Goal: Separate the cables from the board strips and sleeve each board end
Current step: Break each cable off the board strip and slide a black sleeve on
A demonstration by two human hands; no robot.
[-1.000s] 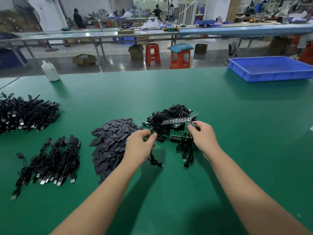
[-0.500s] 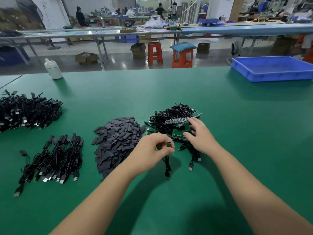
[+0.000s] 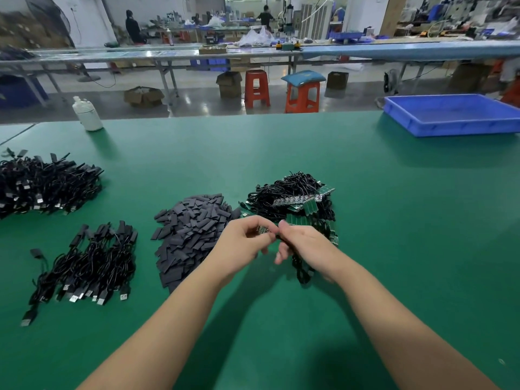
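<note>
**A:** Where are the person's hands?

**B:** Both are up over the green table (image 3: 365, 249), just in front of the tangled pile of cables and boards (image 3: 292, 198). That pile is the landmark here.

**A:** What is the left hand (image 3: 239, 246) doing?

**B:** Its fingers are curled and pinch a small board strip (image 3: 261, 229). The strip peeks out between the fingertips.

**A:** And the right hand (image 3: 304, 246)?

**B:** It is right next to the left one, and the two hands touch at the fingertips. Its fingers are curled round a black cable (image 3: 302, 270), which hangs down in a loop under the hand. The picture is too blurry to tell if the cable is joined to the strip.

**A:** What lies left of the tangled pile?

**B:** A heap of flat dark sleeves (image 3: 191, 232) lies just beside it. Farther left is a bunch of black cables with plugs (image 3: 90, 263). Farthest left is a bigger heap of cables (image 3: 45, 184).

**A:** Anything behind the pile?

**B:** A white bottle (image 3: 87, 114) stands far back on the left, by the table's edge. A blue tray (image 3: 450, 128) sits far back on the right. Past the table there are two orange stools (image 3: 281, 90) on the floor.
</note>
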